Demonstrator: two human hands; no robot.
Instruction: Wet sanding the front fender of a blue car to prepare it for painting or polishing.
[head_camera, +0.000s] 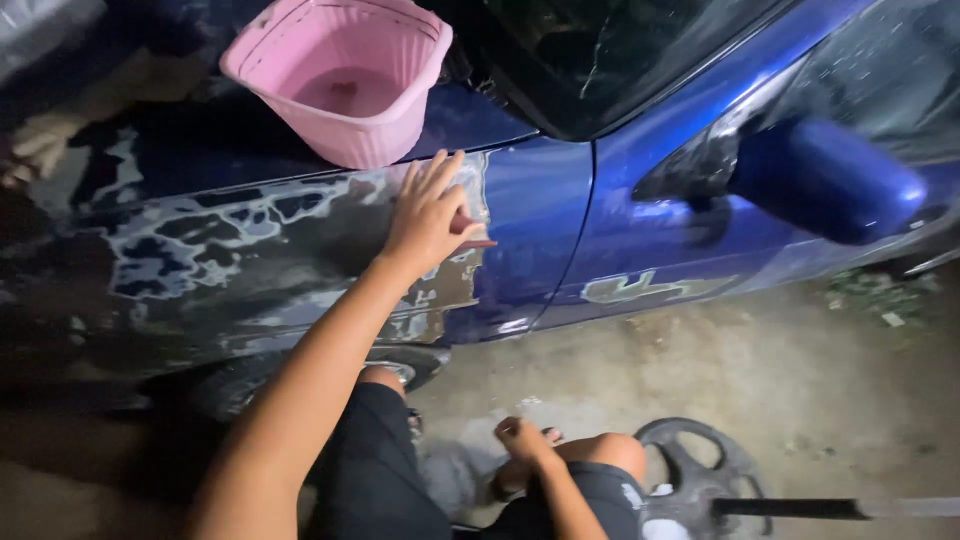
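My left hand (428, 215) lies flat on the blue car's front fender (300, 250), fingers spread, pressing a small reddish-brown sheet (474, 240) against the panel. The paint around it is worn into grey and pale patches. My right hand (520, 440) rests curled by my knee low in the view, and nothing shows in it. A pink plastic bucket (345, 80) with a little water in it stands on the hood just above my left hand.
The blue side mirror (830, 180) juts out at the right, beside the door (680, 250). The front tyre (400, 365) is just below my left arm. A black spoked wheel part (700, 470) and a dark bar (790, 508) lie on the concrete ground.
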